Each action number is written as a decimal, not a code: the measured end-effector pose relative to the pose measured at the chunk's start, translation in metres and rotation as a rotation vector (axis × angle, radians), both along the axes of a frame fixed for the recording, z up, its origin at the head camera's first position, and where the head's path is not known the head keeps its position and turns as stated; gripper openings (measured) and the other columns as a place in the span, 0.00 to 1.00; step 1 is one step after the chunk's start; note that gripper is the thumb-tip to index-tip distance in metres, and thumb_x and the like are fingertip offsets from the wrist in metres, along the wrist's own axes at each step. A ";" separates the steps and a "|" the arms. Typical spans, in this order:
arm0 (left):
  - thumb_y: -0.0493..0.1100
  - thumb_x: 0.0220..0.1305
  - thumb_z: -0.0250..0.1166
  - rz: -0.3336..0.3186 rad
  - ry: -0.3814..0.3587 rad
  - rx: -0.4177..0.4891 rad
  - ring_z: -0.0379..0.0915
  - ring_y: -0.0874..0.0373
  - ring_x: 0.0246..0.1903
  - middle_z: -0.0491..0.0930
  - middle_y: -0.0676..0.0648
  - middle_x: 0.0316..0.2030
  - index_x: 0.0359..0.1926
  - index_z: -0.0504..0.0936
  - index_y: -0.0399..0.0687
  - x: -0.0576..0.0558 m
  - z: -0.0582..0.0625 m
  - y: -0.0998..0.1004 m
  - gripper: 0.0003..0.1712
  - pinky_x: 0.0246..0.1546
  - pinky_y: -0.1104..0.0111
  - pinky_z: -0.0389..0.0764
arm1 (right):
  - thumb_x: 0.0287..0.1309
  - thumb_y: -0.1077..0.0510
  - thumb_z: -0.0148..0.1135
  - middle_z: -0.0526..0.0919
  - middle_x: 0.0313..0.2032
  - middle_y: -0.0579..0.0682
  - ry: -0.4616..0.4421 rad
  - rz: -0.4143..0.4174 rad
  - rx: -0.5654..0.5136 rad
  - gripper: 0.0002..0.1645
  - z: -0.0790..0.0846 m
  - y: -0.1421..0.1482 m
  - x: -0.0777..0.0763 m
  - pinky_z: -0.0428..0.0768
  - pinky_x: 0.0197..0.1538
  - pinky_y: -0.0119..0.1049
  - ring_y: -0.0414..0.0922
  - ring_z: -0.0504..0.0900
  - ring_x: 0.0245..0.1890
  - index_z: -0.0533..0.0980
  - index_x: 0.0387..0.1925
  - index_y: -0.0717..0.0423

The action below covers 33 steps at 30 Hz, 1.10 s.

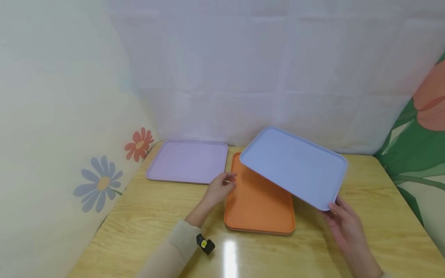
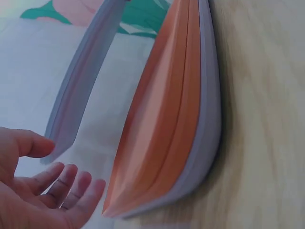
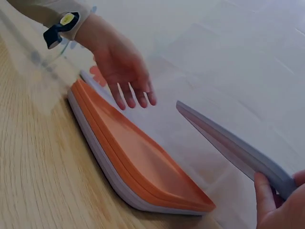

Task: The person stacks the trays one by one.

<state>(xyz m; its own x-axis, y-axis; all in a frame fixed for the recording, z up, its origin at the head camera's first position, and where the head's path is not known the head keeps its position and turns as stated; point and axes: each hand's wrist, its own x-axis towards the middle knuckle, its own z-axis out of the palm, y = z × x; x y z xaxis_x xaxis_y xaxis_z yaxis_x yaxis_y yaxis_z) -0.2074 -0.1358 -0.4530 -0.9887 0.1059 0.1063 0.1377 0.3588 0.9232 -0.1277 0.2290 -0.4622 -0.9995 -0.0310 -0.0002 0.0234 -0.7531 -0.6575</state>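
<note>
My right hand (image 1: pixel 345 227) grips a light blue tray (image 1: pixel 295 166) by its near right corner. The tray hangs tilted in the air, partly over the far right of an orange tray (image 1: pixel 259 208). That orange tray tops a stack on the table; in the left wrist view, another orange rim and pale purplish trays (image 2: pixel 209 100) show beneath it. By the stack's left edge is my left hand (image 1: pixel 219 189), fingers loosely bent and holding nothing. It stays apart from the blue tray in the head view. In the right wrist view my right thumb and fingers pinch the blue tray.
A lilac tray (image 1: pixel 187 162) lies flat at the back left of the wooden table (image 1: pixel 153 220). White cloth (image 1: pixel 215 69) hangs behind, flower-printed panels (image 1: pixel 102 183) stand at both sides. A dark band with a yellow mark (image 1: pixel 205 244) is on my left wrist.
</note>
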 end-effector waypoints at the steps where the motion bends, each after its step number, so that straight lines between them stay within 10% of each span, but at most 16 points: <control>1: 0.31 0.66 0.62 -0.002 -0.021 0.064 0.80 0.45 0.42 0.81 0.33 0.46 0.56 0.77 0.27 0.001 0.000 0.003 0.19 0.42 0.57 0.85 | 0.71 0.75 0.44 0.86 0.50 0.49 -0.003 -0.004 0.000 0.25 0.001 -0.003 -0.001 0.85 0.50 0.38 0.44 0.84 0.49 0.84 0.51 0.55; 10: 0.34 0.72 0.56 0.010 -0.245 0.506 0.77 0.42 0.51 0.70 0.28 0.60 0.67 0.62 0.27 0.007 -0.001 0.026 0.27 0.52 0.49 0.83 | 0.71 0.75 0.42 0.86 0.49 0.51 0.060 0.005 -0.029 0.25 0.003 -0.028 -0.005 0.85 0.51 0.38 0.45 0.85 0.48 0.83 0.53 0.57; 33: 0.29 0.62 0.65 0.196 -0.257 0.915 0.77 0.54 0.45 0.69 0.39 0.55 0.75 0.52 0.38 0.013 0.001 0.072 0.45 0.50 0.56 0.85 | 0.70 0.72 0.52 0.82 0.47 0.50 0.107 -0.067 0.038 0.20 -0.012 -0.081 -0.003 0.85 0.51 0.35 0.42 0.85 0.45 0.78 0.57 0.55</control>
